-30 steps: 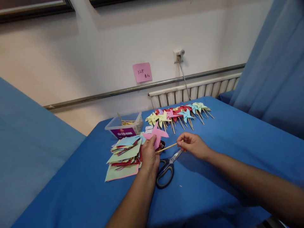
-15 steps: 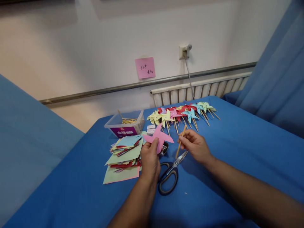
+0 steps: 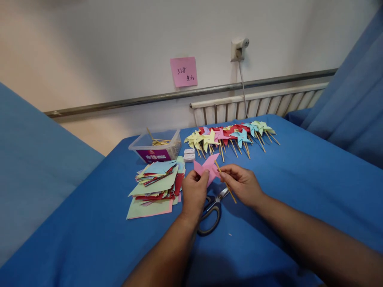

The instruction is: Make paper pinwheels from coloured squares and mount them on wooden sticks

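A pink paper pinwheel (image 3: 212,164) is pinched between the thumb and fingers of my left hand (image 3: 194,191). My right hand (image 3: 242,183) grips a thin wooden stick (image 3: 229,189), which slants with its upper end at the pinwheel's right side. Whether stick and paper touch, I cannot tell. Under the hands lie scissors (image 3: 214,215) with dark handles, their blades pointing toward my right hand and partly covered by it. To the left of my left hand is a stack of coloured paper sheets (image 3: 157,187).
A clear plastic box (image 3: 154,154) holding wooden sticks stands behind the paper stack. Small white boxes (image 3: 189,155) sit beside it. Several finished pinwheels (image 3: 241,137) lie along the back of the blue-covered table (image 3: 284,191). A radiator (image 3: 263,104) and rail are behind.
My hands have come together, bringing the stick up to the pinwheel. The stick now leans the other way, and the pinwheel has turned. The camera view has shifted slightly.
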A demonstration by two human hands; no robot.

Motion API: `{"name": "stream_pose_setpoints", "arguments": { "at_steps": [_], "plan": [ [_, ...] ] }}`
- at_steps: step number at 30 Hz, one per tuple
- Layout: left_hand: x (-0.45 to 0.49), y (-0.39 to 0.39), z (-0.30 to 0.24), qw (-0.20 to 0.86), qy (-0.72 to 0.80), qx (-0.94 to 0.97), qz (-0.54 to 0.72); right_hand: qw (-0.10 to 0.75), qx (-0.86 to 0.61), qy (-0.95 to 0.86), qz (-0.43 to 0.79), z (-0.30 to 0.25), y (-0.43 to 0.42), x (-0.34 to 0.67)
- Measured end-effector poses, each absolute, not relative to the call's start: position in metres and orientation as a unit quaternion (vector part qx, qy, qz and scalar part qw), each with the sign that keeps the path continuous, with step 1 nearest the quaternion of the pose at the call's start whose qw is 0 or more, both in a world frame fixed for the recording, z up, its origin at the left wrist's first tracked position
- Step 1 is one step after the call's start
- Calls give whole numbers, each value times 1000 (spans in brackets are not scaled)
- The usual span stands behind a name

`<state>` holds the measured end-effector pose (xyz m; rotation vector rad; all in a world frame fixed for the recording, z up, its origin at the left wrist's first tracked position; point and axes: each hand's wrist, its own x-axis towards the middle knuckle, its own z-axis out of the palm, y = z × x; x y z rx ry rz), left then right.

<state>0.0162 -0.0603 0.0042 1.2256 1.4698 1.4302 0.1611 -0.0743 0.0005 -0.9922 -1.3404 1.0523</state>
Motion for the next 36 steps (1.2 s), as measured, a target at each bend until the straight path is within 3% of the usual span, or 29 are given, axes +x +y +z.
{"name": "stream_pose_setpoints", "arguments": {
  "at_steps": [7, 17, 36],
  "plan": [
    [18, -63, 8, 372, 564, 472, 567, 507, -440, -588, 451, -11, -73, 158],
    [21, -63, 6, 432, 551, 421, 577, 527, -420, -551, 492, -10, -73, 154],
    [25, -68, 8, 393, 559, 460, 568, 524, -406, -520, 539, -7, -80, 149]
  ]
}}
